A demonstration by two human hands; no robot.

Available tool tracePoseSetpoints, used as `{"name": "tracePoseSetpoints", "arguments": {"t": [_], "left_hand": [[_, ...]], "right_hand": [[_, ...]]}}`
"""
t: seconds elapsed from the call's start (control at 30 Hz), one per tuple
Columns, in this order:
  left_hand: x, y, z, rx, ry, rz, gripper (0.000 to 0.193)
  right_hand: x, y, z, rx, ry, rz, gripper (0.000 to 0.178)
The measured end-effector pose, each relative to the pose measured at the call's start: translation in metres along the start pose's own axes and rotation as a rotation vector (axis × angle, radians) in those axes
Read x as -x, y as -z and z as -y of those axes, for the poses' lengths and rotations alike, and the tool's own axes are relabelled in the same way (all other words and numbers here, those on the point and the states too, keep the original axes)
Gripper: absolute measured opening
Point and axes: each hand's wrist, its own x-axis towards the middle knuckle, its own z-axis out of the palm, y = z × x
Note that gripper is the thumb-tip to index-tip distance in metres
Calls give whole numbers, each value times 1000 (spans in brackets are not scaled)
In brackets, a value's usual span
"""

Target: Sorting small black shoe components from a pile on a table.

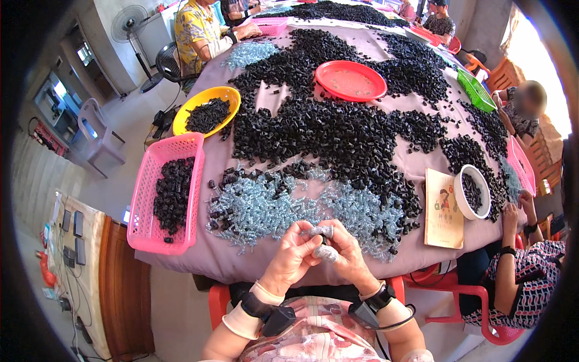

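Note:
My left hand (291,256) and my right hand (350,258) meet just above the near table edge, fingers closed in a pinch. Grey wrapping covers fingertips between them. Both hands close round a small black piece (321,239), mostly hidden by the fingers; its exact shape cannot be made out. Right beyond the hands lies a loose pile of pale blue, coil-like small pieces (259,202). Behind it a wide heap of small black plastic pieces (289,130) spreads over the cloth-covered table (229,256).
At left stand a pink basket (137,208) of black pieces and a yellow bowl (230,96) of dark slim pieces. A red tray (350,79) lies among the heap. A booklet (443,226) and white bowl (481,208) are at right. Other people sit round the table.

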Motion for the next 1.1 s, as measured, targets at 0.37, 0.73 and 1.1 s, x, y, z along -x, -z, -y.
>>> {"name": "tracePoseSetpoints", "arguments": {"t": [0.37,0.73,1.1], "left_hand": [[4,-1,3,36,2,13,23],[25,-10,-41,-75,-177,-179,7],[39,29,-152,-222,-589,-388,15]], "right_hand": [[-1,-7,5,-81,-61,-28,23],[9,-7,7,-249,-247,47,59],[-9,19,9,329,-86,-4,19]]}}
